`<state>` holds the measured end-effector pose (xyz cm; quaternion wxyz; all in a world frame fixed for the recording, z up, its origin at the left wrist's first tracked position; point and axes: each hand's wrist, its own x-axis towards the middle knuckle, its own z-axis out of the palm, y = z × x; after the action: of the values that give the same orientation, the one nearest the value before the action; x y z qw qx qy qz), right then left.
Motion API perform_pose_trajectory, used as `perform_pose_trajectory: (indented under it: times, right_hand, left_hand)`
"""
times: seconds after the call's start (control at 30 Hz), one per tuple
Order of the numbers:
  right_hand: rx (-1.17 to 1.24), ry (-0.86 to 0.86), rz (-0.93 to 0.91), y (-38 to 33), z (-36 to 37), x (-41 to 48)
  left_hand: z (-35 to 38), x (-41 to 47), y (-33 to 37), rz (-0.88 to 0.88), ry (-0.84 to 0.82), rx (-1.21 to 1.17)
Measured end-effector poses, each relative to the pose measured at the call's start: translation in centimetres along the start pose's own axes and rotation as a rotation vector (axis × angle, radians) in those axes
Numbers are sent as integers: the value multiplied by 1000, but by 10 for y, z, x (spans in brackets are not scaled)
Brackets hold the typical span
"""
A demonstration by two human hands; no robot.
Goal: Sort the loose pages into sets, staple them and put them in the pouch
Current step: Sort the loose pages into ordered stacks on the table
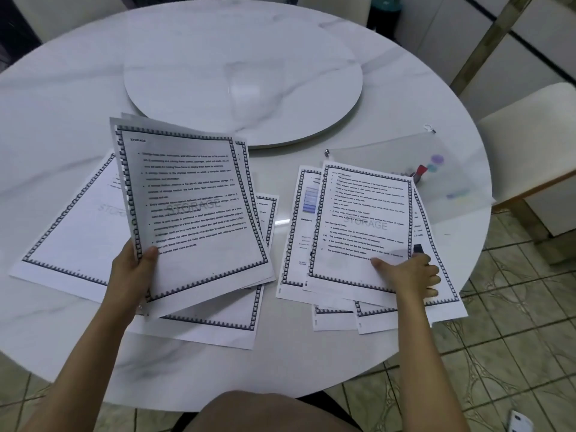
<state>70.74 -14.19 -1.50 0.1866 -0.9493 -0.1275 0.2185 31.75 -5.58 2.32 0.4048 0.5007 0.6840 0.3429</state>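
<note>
Nearest, a knee is seen below the near edge of the table. A sheaf is held lifted over the left pile by the left hand, with the thumb on top and the fingers curled under its near-left corner. The top sheet of the right pile is pinched at its near-right corner by the right hand. The pouch lies toward the right edge and is partly covered by that pile. The paper is judged light, limp and slippery sheet on sheet, so corners are best pinched and sets squared before lifting.
</note>
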Motion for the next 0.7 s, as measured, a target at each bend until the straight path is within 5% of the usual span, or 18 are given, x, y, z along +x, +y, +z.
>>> perform_pose_trajectory:
  times: [0.7]
  right_hand:
    - [44,-90,45,-13,-13,6]
  left_hand:
    - [11,-15,2,-37,-12,30]
